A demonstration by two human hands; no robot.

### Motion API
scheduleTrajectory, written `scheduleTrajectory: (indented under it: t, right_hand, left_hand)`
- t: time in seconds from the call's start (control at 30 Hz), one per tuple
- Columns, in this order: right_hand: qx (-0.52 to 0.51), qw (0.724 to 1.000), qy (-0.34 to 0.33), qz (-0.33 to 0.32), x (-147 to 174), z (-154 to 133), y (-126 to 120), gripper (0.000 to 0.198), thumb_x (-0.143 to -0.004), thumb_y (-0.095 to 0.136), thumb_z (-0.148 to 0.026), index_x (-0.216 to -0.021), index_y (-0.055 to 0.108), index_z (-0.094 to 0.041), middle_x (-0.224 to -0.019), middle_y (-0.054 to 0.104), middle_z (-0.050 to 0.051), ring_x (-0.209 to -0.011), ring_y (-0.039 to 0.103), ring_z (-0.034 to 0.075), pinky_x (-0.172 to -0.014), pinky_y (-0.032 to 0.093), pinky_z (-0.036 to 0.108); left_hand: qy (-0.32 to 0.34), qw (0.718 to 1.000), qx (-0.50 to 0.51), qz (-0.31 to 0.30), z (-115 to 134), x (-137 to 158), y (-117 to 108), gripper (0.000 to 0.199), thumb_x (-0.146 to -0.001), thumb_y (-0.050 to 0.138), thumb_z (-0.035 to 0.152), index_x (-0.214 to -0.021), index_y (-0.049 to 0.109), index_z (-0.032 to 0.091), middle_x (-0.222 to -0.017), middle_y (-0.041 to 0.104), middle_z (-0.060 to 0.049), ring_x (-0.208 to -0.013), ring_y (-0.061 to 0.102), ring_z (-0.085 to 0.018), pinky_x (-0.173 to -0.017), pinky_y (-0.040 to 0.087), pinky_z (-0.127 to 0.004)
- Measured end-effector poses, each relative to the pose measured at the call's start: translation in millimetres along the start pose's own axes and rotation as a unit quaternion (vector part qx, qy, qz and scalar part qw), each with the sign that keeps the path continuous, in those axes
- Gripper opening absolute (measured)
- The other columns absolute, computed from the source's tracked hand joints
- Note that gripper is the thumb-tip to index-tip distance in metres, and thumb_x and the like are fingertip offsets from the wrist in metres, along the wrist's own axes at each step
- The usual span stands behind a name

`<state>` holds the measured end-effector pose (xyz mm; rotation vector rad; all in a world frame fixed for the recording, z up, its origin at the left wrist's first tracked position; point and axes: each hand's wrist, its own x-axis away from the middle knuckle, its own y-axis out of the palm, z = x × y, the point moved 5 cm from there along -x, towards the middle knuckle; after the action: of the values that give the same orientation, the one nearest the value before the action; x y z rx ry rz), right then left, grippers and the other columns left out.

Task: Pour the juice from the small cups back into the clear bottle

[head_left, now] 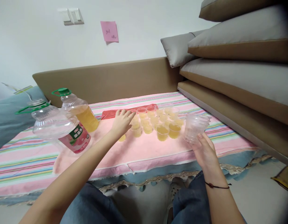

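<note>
Hands among filled cups on the bed

Left hand [122,122], fingers spread, rested over a cup [136,132]; right hand [206,151] gripped a stack of empty cups [195,127] near the bed's [22,161] front edge.

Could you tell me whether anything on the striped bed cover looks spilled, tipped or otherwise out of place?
No spill shows. The near bottle, with a pink label, looks tilted and empty, while the bottle behind stands upright, partly filled. The cups all stand upright; the right hand holds a cup stack.
</note>
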<state>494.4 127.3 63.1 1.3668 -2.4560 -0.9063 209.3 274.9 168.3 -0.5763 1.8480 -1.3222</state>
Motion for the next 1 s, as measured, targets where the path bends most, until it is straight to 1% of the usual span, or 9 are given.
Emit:
scheduleTrajectory:
  t: [0.1,0.2,0.33,0.47,0.5,0.57,0.67,0.83,1.0]
  right_hand:
    - [-0.003,1.000,0.005,0.002,-0.4,1.5,-2.1,0.053,-0.063,0.093,-0.049,-0.103,0.073,-0.022,-0.108,0.073,0.006,-0.091,0.069,0.018,-0.077,0.057,0.026]
    - [0.009,1.000,0.001,-0.007,-0.9,2.1,-3.1,0.051,-0.065,0.091,-0.050,-0.103,0.072,-0.022,-0.109,0.073,0.006,-0.094,0.069,0.018,-0.080,0.057,0.026]
    - [0.044,0.998,0.014,-0.038,1.1,10.1,2.9,0.057,-0.066,0.089,-0.054,-0.108,0.069,-0.023,-0.115,0.072,0.009,-0.100,0.070,0.025,-0.084,0.058,0.033]
    - [0.100,0.986,0.050,-0.124,14.0,31.9,28.2,0.063,-0.062,0.091,-0.055,-0.109,0.067,-0.022,-0.110,0.073,0.011,-0.101,0.069,0.028,-0.084,0.058,0.034]
    - [0.116,0.980,0.063,-0.151,19.0,38.6,36.4,0.063,-0.061,0.092,-0.055,-0.109,0.067,-0.021,-0.109,0.073,0.011,-0.103,0.069,0.029,-0.085,0.057,0.035]
    - [0.145,0.965,0.084,-0.200,29.1,50.9,51.8,0.064,-0.058,0.093,-0.054,-0.107,0.067,-0.021,-0.110,0.072,0.012,-0.107,0.067,0.031,-0.089,0.056,0.037]
    - [0.165,0.951,0.088,-0.247,39.1,61.6,67.1,0.063,-0.058,0.092,-0.054,-0.106,0.067,-0.020,-0.110,0.071,0.012,-0.109,0.066,0.032,-0.094,0.055,0.041]
    - [0.169,0.950,0.078,-0.252,40.8,64.1,71.3,0.063,-0.062,0.089,-0.055,-0.109,0.065,-0.021,-0.114,0.070,0.012,-0.112,0.065,0.032,-0.098,0.053,0.042]
    - [0.169,0.946,0.078,-0.265,39.4,64.4,70.7,0.066,-0.063,0.089,-0.058,-0.111,0.063,-0.021,-0.114,0.071,0.013,-0.113,0.065,0.032,-0.100,0.051,0.044]
  left_hand:
    - [-0.105,0.988,0.108,0.020,-16.1,5.2,0.3,0.057,-0.077,0.071,0.024,-0.131,0.054,0.024,-0.132,0.064,-0.013,-0.123,0.053,-0.035,-0.104,0.039,-0.050]
    - [-0.198,0.935,0.291,0.053,-29.3,13.8,1.4,0.053,-0.073,0.075,0.029,-0.122,0.057,0.020,-0.127,0.066,-0.013,-0.114,0.061,-0.032,-0.096,0.046,-0.045]
    - [-0.281,0.795,0.531,0.086,-30.2,28.4,-0.7,0.057,-0.070,0.082,0.035,-0.119,0.059,0.018,-0.127,0.066,-0.014,-0.111,0.065,-0.028,-0.096,0.049,-0.041]
    - [-0.278,0.625,0.724,0.086,-8.4,36.6,-13.5,0.055,-0.066,0.087,0.036,-0.111,0.062,0.018,-0.128,0.067,-0.014,-0.116,0.066,-0.026,-0.106,0.045,-0.041]
    - [-0.261,0.594,0.757,0.080,-0.6,37.1,-18.9,0.051,-0.066,0.087,0.036,-0.107,0.064,0.018,-0.128,0.067,-0.013,-0.116,0.066,-0.026,-0.107,0.044,-0.040]
    - [-0.228,0.559,0.794,0.073,14.7,38.2,-31.0,0.046,-0.066,0.087,0.037,-0.102,0.067,0.017,-0.127,0.067,-0.012,-0.115,0.067,-0.025,-0.109,0.042,-0.040]
    - [-0.215,0.562,0.796,0.063,34.0,42.5,-42.3,0.046,-0.066,0.087,0.033,-0.103,0.066,0.018,-0.123,0.069,-0.010,-0.116,0.066,-0.025,-0.112,0.039,-0.042]
    - [-0.194,0.622,0.757,0.034,55.8,51.8,-36.3,0.051,-0.066,0.087,0.030,-0.109,0.061,0.018,-0.120,0.068,-0.013,-0.125,0.059,-0.030,-0.114,0.036,-0.050]
    - [-0.136,0.697,0.704,0.000,65.3,57.2,-29.3,0.093,-0.053,0.093,0.026,-0.133,0.045,0.025,-0.148,0.051,-0.016,-0.146,0.038,-0.031,-0.122,0.022,-0.053]
